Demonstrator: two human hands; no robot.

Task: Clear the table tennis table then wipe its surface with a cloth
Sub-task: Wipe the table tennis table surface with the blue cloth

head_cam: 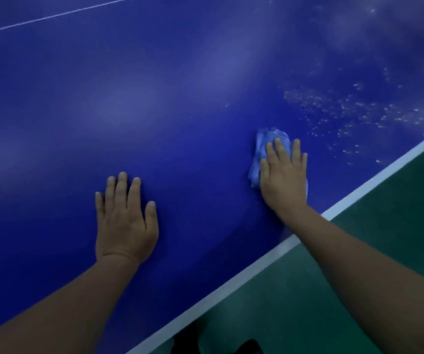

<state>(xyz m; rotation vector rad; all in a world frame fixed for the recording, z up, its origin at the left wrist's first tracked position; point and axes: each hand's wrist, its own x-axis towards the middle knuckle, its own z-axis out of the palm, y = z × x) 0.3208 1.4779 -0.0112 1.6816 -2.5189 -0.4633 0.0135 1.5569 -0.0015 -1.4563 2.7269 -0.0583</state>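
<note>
The blue table tennis table (180,98) fills most of the head view. My right hand (283,177) lies flat on a crumpled light-blue cloth (263,146), pressing it on the surface close to the white edge line (257,263). The cloth shows above and left of the fingers; the rest is hidden under the palm. My left hand (124,221) rests flat on the bare blue surface, fingers apart, holding nothing. Whitish specks (346,111) dot the surface up and right of the cloth.
A thin white line (52,15) crosses the table at the top left. Green floor (359,264) lies beyond the table's edge at the lower right. A dark shape (193,338) shows at the bottom edge on the floor.
</note>
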